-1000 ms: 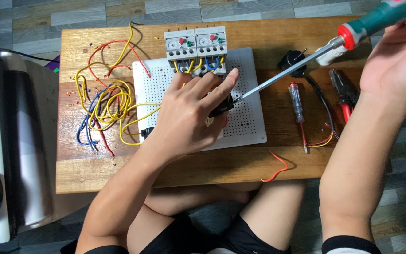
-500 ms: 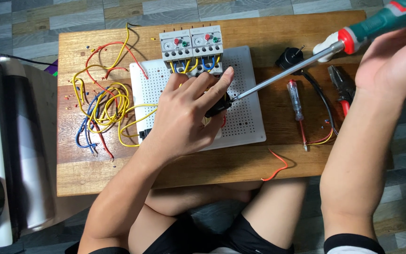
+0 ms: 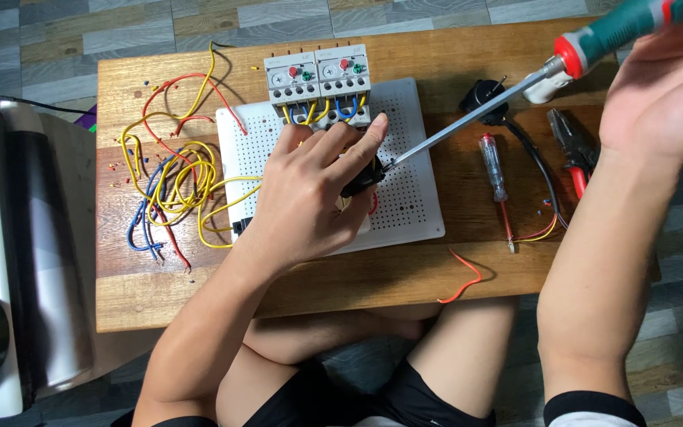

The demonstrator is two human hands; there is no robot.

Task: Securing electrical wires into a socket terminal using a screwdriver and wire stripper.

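Observation:
My left hand (image 3: 314,194) rests on the white perforated board (image 3: 413,190) and grips a small black part (image 3: 364,178) against it. My right hand (image 3: 662,87) is raised at the upper right, holding a long screwdriver (image 3: 468,122) by its green and red handle. The metal shaft slants down to the left and its tip meets the black part by my left fingers. Two white relay blocks (image 3: 318,79) with red and green buttons stand at the board's far edge, with yellow and blue wires running under them.
A tangle of yellow, red and blue wires (image 3: 167,186) lies left of the board on the wooden table (image 3: 318,285). A tester screwdriver (image 3: 493,166), red-handled pliers (image 3: 572,146) and a black plug with cable (image 3: 484,99) lie to the right. A white machine (image 3: 1,253) stands at far left.
The view has shifted slightly. My right hand with the screwdriver has stayed raised, the shaft's tip staying at the black part under my left fingers.

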